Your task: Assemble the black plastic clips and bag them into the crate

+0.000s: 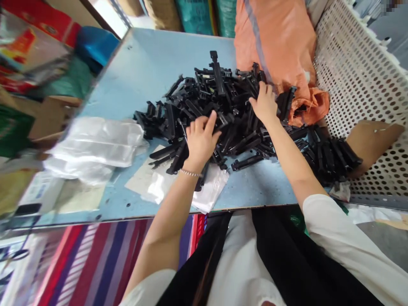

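A loose pile of black plastic parts [234, 140] lies across the middle of the light-blue surface [153, 59], with one long piece [218, 76] jutting out at its far side. The left hand [201, 142] is over the near left part of the pile, thumb apart from the fingers; whether its grip holds a part, I cannot tell. The right hand [267, 104] reaches to the far right part, its grip wide, fingertips at the black pieces. A beaded bracelet [190, 173] circles the left wrist, near flat clear plastic bags [212, 189] at the surface's near edge. More clear bags [98, 142] lie left of the pile. An orange sack [280, 38] stands behind the right hand, beside a white perforated crate [366, 72]; a piece of brown cardboard [371, 144] leans against the crate's wall. Below the surface, at left, is striped fabric [105, 263]
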Available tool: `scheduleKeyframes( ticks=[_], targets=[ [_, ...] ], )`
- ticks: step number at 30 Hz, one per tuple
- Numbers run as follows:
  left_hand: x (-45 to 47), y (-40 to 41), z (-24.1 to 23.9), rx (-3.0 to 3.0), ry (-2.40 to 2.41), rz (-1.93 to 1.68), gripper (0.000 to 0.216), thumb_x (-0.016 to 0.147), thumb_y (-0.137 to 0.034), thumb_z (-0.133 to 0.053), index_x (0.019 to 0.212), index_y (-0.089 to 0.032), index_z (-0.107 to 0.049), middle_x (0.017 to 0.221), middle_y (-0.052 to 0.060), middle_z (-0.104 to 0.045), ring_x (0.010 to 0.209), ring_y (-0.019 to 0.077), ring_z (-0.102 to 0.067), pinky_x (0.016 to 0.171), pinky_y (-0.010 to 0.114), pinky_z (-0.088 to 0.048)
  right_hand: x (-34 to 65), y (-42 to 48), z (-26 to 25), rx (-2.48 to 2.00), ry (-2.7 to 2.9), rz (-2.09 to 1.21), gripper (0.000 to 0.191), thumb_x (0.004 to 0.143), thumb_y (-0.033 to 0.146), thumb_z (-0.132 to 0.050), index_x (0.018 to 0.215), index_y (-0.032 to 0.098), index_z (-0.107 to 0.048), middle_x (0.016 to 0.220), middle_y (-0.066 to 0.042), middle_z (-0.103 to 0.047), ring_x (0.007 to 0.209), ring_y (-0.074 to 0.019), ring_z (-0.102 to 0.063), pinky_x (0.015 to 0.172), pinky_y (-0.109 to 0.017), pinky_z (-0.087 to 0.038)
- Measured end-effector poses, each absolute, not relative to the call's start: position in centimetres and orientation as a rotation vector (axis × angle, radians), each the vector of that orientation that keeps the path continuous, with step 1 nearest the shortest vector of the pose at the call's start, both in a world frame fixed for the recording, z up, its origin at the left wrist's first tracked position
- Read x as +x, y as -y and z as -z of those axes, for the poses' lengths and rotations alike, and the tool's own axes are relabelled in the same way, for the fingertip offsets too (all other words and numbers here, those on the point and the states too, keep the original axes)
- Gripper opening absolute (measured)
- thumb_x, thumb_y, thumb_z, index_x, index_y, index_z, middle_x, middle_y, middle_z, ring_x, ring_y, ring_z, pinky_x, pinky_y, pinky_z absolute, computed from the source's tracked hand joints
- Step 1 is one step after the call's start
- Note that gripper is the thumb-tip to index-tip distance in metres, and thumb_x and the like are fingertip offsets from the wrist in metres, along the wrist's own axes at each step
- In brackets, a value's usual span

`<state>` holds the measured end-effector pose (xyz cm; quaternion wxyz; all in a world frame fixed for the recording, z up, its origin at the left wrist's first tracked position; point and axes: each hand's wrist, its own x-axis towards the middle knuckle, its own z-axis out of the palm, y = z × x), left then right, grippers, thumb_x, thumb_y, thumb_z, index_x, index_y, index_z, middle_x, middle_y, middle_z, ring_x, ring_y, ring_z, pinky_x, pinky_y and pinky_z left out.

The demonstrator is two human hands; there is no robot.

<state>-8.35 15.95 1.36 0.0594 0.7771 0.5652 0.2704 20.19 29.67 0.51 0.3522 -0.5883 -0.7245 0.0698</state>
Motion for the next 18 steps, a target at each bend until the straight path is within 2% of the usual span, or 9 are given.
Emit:
scheduleKeyframes(
  ticks=[2,5,8,10,11,12,15,18],
  targets=[
    [-7.3,-19.1,-1.3,2.287,-1.823,-0.845,0.071,0.094,-0.048,-0.057,0.158,-0.022,-0.041,0.150,0.019,-0.051,0.138,0.0420,-0.045,0.116,0.063,-0.036,20.6,-29.1,-0.3,-1.518,1.932,-0.229,0.067,0.098,0.049,-0.056,0.152,0.017,-0.033,0.150,-0.021,-0.037,0.149,-0.0442,-0.034,0.114,-0.073,-0.036],
    [-6.9,-22.5,-1.2,2.236,-1.843,-0.879,0.076,0.093,-0.056,-0.054,0.158,-0.019,-0.038,0.158,0.020,-0.044,0.144,0.0432,-0.038,0.120,0.067,-0.027,21.4,-25.8,-1.5,-1.503,1.990,-0.291,0.067,0.095,0.045,-0.063,0.152,0.022,-0.038,0.152,-0.017,-0.042,0.149,-0.0387,-0.037,0.121,-0.068,-0.030],
    [-7.6,-24.7,-1.7,2.177,-1.885,-0.884,0.077,0.094,-0.059,-0.051,0.158,-0.018,-0.037,0.158,0.020,-0.043,0.148,0.0412,-0.036,0.125,0.066,-0.016,21.3,-19.2,-3.2,-1.436,2.008,-0.313,0.051,0.099,0.041,-0.056,0.146,0.023,-0.049,0.148,-0.015,-0.051,0.141,-0.0341,-0.046,0.121,-0.061,-0.036],
    [-8.1,-26.0,-2.4,2.120,-1.946,-0.851,0.076,0.095,-0.058,-0.051,0.158,-0.018,-0.037,0.158,0.019,-0.043,0.149,0.0399,-0.035,0.126,0.064,-0.015,20.4,-13.8,-3.3,-1.369,2.091,-0.429,0.042,0.103,0.038,-0.049,0.142,0.025,-0.054,0.139,-0.012,-0.060,0.129,-0.0290,-0.058,0.115,-0.056,-0.045],
    [-8.2,-26.6,-2.8,2.103,-1.971,-0.827,0.075,0.095,-0.058,-0.051,0.158,-0.018,-0.036,0.159,0.019,-0.042,0.150,0.0396,-0.034,0.127,0.064,-0.014,19.8,-11.2,-2.9,-1.341,2.185,-0.474,0.041,0.102,0.037,-0.051,0.141,0.025,-0.056,0.136,-0.011,-0.063,0.128,-0.0286,-0.058,0.115,-0.055,-0.045],
    [-8.2,-27.0,-3.2,2.094,-1.985,-0.808,0.075,0.096,-0.058,-0.051,0.158,-0.019,-0.035,0.161,0.017,-0.040,0.151,0.0391,-0.032,0.127,0.065,-0.013,19.1,-8.9,-2.1,-1.339,2.303,-0.462,0.042,0.099,0.036,-0.058,0.140,0.025,-0.058,0.138,-0.011,-0.063,0.134,-0.0310,-0.054,0.118,-0.057,-0.040],
    [-7.6,-26.5,-4.0,2.126,-1.945,-0.808,0.075,0.098,-0.058,-0.049,0.159,-0.019,-0.031,0.164,0.013,-0.037,0.155,0.0368,-0.023,0.127,0.068,-0.003,17.6,-4.5,1.5,-1.522,2.471,-0.275,0.053,0.092,0.026,-0.068,0.144,0.024,-0.057,0.158,-0.014,-0.048,0.150,-0.0384,-0.035,0.124,-0.070,-0.018],
    [-6.8,-23.3,-3.5,2.193,-1.856,-0.891,0.072,0.098,-0.056,-0.052,0.157,-0.019,-0.035,0.165,0.013,-0.035,0.158,0.0355,-0.017,0.128,0.063,0.001,17.1,-4.5,4.8,-1.661,2.451,-0.148,0.051,0.097,0.025,-0.063,0.147,0.028,-0.055,0.162,-0.010,-0.043,0.148,-0.0376,-0.036,0.125,-0.072,-0.011]
  ],
)
